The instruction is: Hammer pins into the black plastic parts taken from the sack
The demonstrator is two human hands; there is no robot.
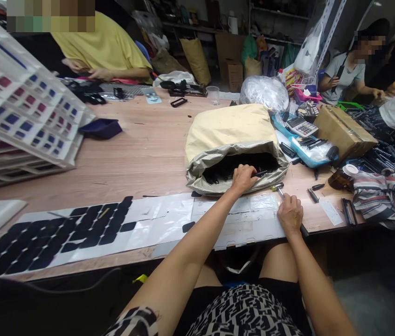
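A cream sack (232, 123) lies on its side, its mouth facing me and full of dark pieces. At that mouth my left hand (243, 179) has curled fingers, closed on a slim black plastic piece (260, 173) that pokes out to the right. The rest of that piece is hidden by the hand and the sack's shadow. Just right of the sack, my right hand (290, 213) is closed around a small hammer (278, 187), its head pointing away from me. A white sheet (169, 212) runs under my forearm.
Black flat pieces (53, 235) lie in rows at left. White crates (25, 98) stand behind them. To the right are a blue tray (311, 161), a calculator (301, 126), a cardboard box (344, 130), a brown jar (340, 179) and a striped cloth (386, 193). Co-workers sit across the table.
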